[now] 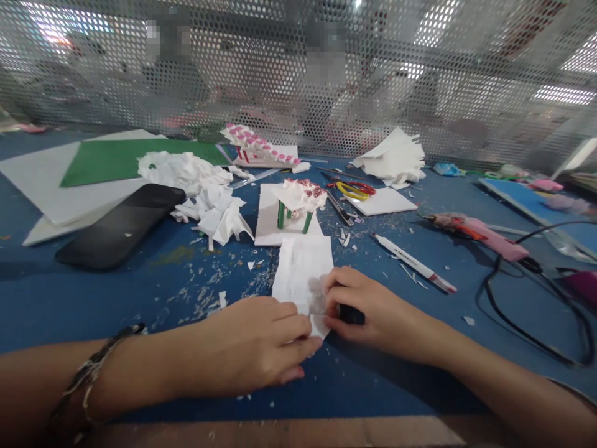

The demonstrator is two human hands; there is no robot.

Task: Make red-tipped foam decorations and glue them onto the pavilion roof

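Note:
A piece of white paper (301, 264) lies on the blue table, its near end folded or creased. My left hand (261, 342) is closed at the paper's near left edge, with bent fingers close together on it. At the near right edge, my right hand (373, 311) pinches the paper between thumb and fingertips. Just beyond the paper stands a small model (301, 199) with a white and dark-red top on green legs. It rests on a white board (265, 218), which the paper's far end meets.
Crumpled white paper (209, 199) and a black phone (121, 230) lie left. Scissors (352, 190), a red-and-white marker (413, 261) and a pink glue gun (485, 236) with a black cord lie right. A pink-dotted model (261, 146) sits near the perforated metal screen (280, 74).

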